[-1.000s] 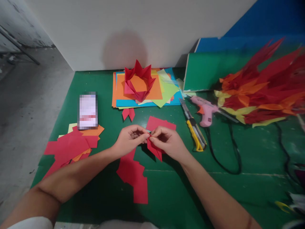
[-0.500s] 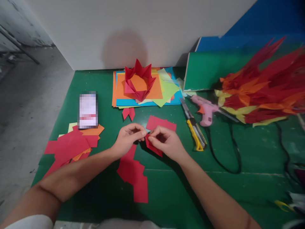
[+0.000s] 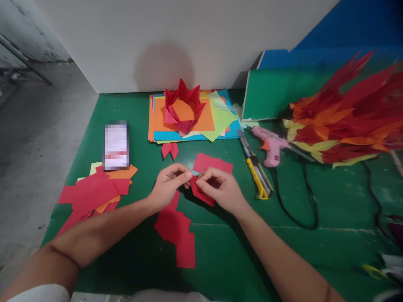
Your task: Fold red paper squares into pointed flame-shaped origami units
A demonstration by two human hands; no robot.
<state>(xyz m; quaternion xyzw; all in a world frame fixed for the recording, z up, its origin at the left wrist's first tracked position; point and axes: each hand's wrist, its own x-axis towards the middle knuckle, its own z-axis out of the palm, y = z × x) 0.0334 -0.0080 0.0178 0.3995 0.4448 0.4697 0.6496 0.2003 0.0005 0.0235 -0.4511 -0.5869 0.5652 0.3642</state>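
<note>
My left hand (image 3: 168, 184) and my right hand (image 3: 220, 188) meet over the middle of the green table (image 3: 226, 251). Both pinch a small folded red paper piece (image 3: 201, 195) between thumb and fingers. The piece sticks out below my right hand. Red paper squares (image 3: 176, 230) lie just under my left wrist, and another red sheet (image 3: 210, 162) lies right behind my hands.
A red paper crown (image 3: 182, 107) sits on a stack of coloured sheets (image 3: 220, 121) at the back. A phone (image 3: 116, 145) and loose red and orange papers (image 3: 94, 193) lie left. A yellow utility knife (image 3: 256, 170), pink glue gun (image 3: 272, 144) with black cord, and a red-orange paper spray (image 3: 346, 113) are right.
The folded red piece has been drawn in and up between my fingers, showing less below my right hand. My hands stay in almost the same spot.
</note>
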